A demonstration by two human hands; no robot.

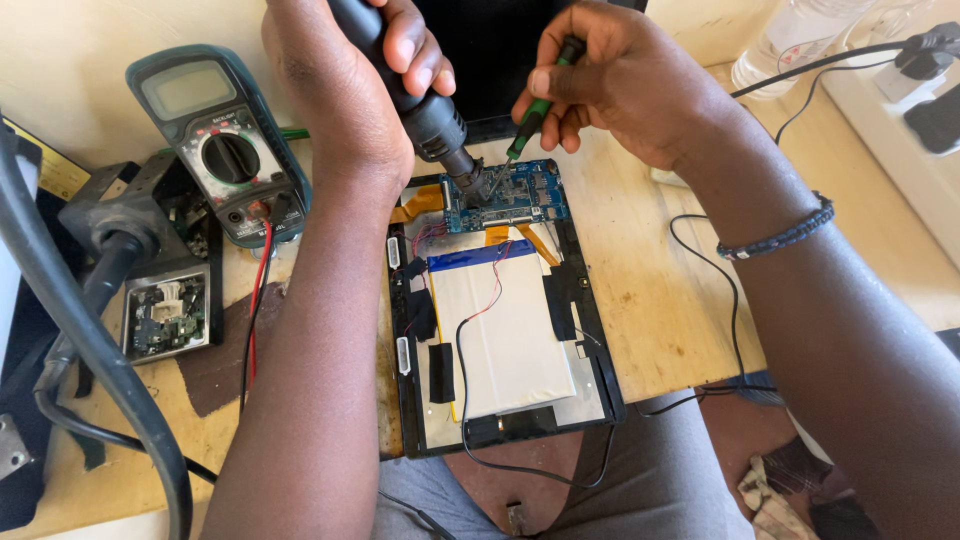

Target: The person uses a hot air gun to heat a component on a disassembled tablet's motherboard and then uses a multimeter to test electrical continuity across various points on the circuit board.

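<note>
At the upper centre of the frame, we are wrapping our left hand (345,90) around the hot-air nozzle (432,125) and pinching green tweezers (530,115) in right-hand fingers (545,85) over the blue circuit board (510,195), seemingly thin, fragile, best held by its edges.

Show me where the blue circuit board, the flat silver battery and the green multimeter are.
blue circuit board (530,196), head view, right half.
flat silver battery (505,335), head view, centre.
green multimeter (222,143), head view, dial.

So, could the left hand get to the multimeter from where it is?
Probably yes. The multimeter lies uncovered just beside the left forearm with nothing between them, but the left hand is wrapped around the hot-air tool, so it would need to set that down first.
</note>
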